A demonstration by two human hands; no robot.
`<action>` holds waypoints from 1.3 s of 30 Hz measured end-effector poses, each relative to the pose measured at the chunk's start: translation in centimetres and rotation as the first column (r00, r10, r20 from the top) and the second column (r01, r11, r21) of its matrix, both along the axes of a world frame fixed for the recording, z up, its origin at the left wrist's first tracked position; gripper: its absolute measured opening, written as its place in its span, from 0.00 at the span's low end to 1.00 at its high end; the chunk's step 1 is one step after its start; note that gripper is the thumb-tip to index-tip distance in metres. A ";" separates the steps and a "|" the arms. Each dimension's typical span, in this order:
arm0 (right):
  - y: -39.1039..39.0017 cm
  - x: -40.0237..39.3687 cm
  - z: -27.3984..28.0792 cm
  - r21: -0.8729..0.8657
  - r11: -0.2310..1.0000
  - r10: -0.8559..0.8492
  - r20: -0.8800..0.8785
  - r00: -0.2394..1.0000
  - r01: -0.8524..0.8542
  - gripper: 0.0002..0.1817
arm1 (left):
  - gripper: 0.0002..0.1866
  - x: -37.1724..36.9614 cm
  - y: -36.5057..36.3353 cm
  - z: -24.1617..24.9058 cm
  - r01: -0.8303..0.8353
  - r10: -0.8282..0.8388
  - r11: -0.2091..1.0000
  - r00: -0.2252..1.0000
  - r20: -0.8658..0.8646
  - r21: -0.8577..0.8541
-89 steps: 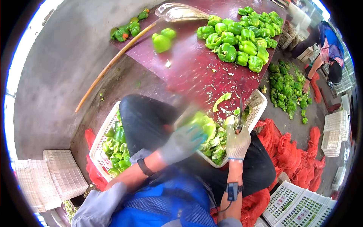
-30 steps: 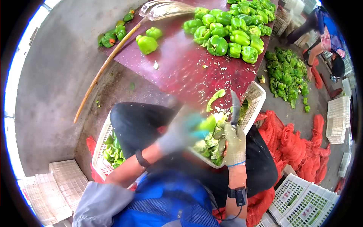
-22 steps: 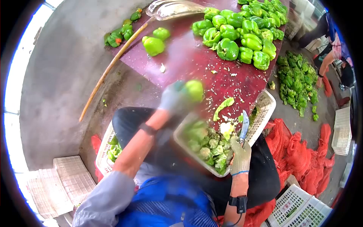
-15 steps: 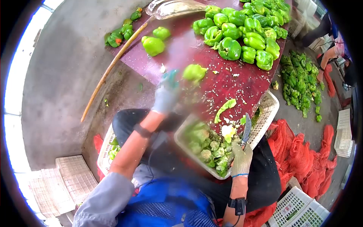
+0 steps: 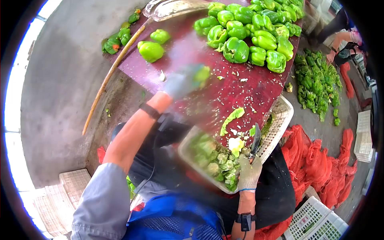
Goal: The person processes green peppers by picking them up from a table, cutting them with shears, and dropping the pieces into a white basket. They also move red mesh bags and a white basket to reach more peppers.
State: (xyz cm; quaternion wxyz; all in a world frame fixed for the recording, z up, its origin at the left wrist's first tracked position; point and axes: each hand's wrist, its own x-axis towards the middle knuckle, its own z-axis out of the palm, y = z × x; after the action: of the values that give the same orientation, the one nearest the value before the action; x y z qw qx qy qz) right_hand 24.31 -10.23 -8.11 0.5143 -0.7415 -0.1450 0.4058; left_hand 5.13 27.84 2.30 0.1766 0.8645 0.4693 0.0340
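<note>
My left hand, in a pale glove with greenish fingertips, is blurred by motion over the red tabletop. Its fingers touch or overlap a light green bell pepper; whether they have closed round it cannot be made out. In my right hand, also gloved, is a knife with a curved blade pointing up and away from me. That hand rests by the near rim of a white plastic basket, where green pepper scraps and cores lie. A pale yellow-green piece sits at the table's near edge.
Whole bell peppers are heaped at the far right of the table. Two peppers lie at left, near a metal scoop with a wooden handle. Red net sacks and a pepper pile cover the floor at right, near another person.
My left hand has moved right and slightly away from me, onto the light green pepper. The knife stays in my right hand, its blade slightly turned. The whole view has shifted a little.
</note>
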 end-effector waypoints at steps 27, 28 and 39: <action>2.9 -5.8 14.2 0.078 0.862 0.252 0.792 0.557 -0.501 0.16 | 0.28 -5.0 -20.6 2.4 0.416 0.771 0.362 0.370 0.519 -0.834; 2.6 -5.9 14.2 0.078 0.821 0.269 0.820 0.504 -0.566 0.18 | 0.28 -4.8 -21.5 3.3 0.410 0.796 0.327 0.366 0.482 -0.851; 0.4 -4.7 13.8 -0.025 0.810 0.336 0.839 0.429 -0.586 0.23 | 0.13 -3.0 -27.1 5.4 0.380 0.725 0.469 0.351 0.593 -0.798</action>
State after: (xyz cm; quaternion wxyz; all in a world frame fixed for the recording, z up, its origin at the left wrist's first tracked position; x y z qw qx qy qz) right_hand 19.57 -9.85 5.64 0.3519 -0.6939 -0.6164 0.1214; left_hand 2.10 0.78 7.68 0.8018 0.3961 0.3401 0.2908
